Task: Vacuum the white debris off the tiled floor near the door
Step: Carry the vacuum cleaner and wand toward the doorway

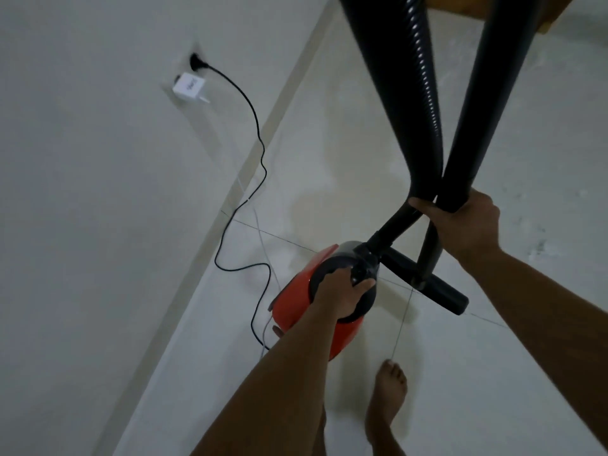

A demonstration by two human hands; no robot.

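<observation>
A small red and black vacuum cleaner [297, 302] is below the middle of the view, above the pale tiled floor [493, 373]. My left hand [340, 292] grips the black handle on its top. My right hand [460, 225] is closed around the black ribbed hose [418, 93] and the rigid black tube [487, 93] where they cross. The black floor nozzle [427, 284] lies on the tiles just right of the vacuum body. White specks of debris [539, 245] are scattered on the tiles at the right. A brown door edge [460, 14] shows at the top.
A black power cord [260, 139] runs from a wall socket [195, 59] down the white wall to the vacuum. A white adapter [189, 87] is plugged in beside it. A thin white cable [263, 238] trails on the floor. My bare foot [388, 399] stands on the tiles near the bottom.
</observation>
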